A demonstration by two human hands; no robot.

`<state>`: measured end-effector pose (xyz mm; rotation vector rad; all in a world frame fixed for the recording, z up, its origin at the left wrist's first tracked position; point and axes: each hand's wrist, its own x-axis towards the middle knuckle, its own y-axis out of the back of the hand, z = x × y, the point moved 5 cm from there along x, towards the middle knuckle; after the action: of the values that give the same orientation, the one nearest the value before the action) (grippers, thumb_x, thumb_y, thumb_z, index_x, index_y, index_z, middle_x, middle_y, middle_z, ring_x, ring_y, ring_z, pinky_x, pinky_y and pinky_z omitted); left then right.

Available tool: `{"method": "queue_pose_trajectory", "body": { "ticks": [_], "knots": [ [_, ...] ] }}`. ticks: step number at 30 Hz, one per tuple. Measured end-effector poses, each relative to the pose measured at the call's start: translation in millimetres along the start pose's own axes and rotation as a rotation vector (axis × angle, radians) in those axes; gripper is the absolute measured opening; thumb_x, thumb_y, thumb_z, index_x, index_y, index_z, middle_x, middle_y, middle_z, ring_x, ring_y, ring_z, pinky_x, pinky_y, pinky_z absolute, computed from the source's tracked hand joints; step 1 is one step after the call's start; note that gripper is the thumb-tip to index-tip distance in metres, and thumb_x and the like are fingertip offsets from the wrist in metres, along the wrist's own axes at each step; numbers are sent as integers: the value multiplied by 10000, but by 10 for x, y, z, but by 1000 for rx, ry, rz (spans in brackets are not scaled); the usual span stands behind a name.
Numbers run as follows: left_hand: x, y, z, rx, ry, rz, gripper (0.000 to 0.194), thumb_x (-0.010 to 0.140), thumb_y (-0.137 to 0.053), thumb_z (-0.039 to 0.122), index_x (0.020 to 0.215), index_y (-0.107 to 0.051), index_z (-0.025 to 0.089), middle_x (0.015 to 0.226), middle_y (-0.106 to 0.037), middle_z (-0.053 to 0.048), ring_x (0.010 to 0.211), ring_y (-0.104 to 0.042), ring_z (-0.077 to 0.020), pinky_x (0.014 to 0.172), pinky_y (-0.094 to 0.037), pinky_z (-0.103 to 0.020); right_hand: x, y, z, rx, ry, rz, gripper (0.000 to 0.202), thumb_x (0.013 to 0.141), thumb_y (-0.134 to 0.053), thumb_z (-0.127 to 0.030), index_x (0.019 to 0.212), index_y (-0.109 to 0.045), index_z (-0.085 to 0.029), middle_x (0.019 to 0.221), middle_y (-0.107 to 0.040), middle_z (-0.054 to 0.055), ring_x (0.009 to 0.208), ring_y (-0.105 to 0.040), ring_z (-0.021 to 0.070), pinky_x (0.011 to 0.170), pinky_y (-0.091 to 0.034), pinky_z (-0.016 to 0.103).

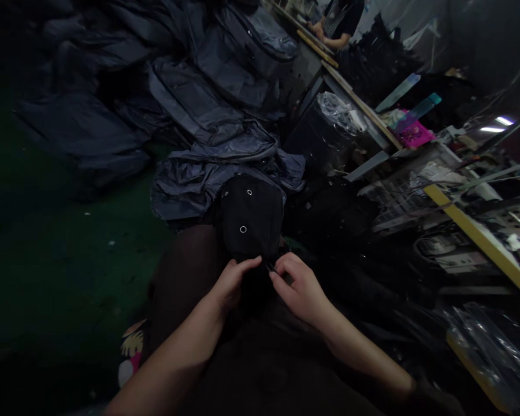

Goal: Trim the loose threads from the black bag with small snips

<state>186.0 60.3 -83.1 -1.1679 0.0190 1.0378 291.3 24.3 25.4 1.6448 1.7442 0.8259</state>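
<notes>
A black fabric bag (pixel 260 216) with two small metal rings on its face lies across my lap, close to my knees. At its near edge my left hand (pixel 234 280) is closed on the fabric, thumb on top, the other fingers mostly hidden beneath. Just right of it, my right hand (pixel 295 283) pinches a thin dark strip (pixel 270 267) at the bag's near corner. Whether the strip is part of the bag is too dark to make out. Beyond the bag lies crumpled grey-blue fabric (pixel 190 182).
Several grey-blue bags (pixel 199 104) are heaped ahead on the green floor (pixel 69 248). To the right stand a bench (pixel 359 104) with a pink basket (pixel 416 134), a yellow-edged rack (pixel 481 242) and clear plastic wrapping (pixel 494 341). Another person (pixel 340 26) is at the far bench.
</notes>
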Motion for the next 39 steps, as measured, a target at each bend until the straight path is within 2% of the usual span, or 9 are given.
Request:
{"method": "queue_pose_trajectory", "body": {
  "ticks": [4,7,13,19,24,30,39],
  "knots": [
    [1,14,-3,5,9,32,294,625,-771,277,873,-693,137,742,-703,-32,672,-643,-167,672,-494,-287,-2,-7,-9,1,-1,10,140,838,-530,-165,717,-468,-199,822,-521,30,717,-499,145,601,-409,272],
    [-1,2,-3,1,11,6,301,633,-765,281,884,-692,130,766,-708,-43,681,-645,-171,679,-492,-289,-4,-15,2,3,-12,8,134,844,-525,-176,723,-472,-200,826,-517,30,686,-484,139,556,-394,264],
    [8,20,-11,5,11,28,317,630,-768,279,898,-688,130,756,-703,-44,685,-645,-171,695,-496,-298,0,-18,-9,-18,12,3,154,837,-524,-165,705,-451,-198,808,-498,28,726,-484,148,612,-404,279],
    [5,35,-6,16,24,77,355,613,-780,286,911,-675,125,808,-713,-68,721,-655,-197,687,-504,-312,-3,-23,-24,-33,13,-2,135,837,-522,-163,722,-460,-200,817,-498,29,700,-478,144,593,-403,275],
    [-3,4,6,-2,11,35,369,634,-764,278,961,-669,136,888,-717,-74,775,-660,-203,720,-504,-311,0,-26,-34,-54,24,1,144,830,-528,-156,714,-455,-200,808,-498,31,720,-481,152,619,-411,285],
    [0,28,6,26,0,81,340,622,-770,274,913,-679,124,777,-713,-61,724,-657,-195,707,-498,-306,0,-40,-37,-70,27,-5,148,832,-525,-162,709,-452,-198,809,-495,33,716,-474,152,623,-411,291],
    [-3,24,2,9,13,73,377,600,-782,288,925,-678,129,799,-717,-62,707,-658,-194,696,-498,-311,1,-59,-13,-84,23,-10,153,834,-528,-166,709,-447,-199,811,-487,30,735,-481,154,641,-414,292]
  ]
}}
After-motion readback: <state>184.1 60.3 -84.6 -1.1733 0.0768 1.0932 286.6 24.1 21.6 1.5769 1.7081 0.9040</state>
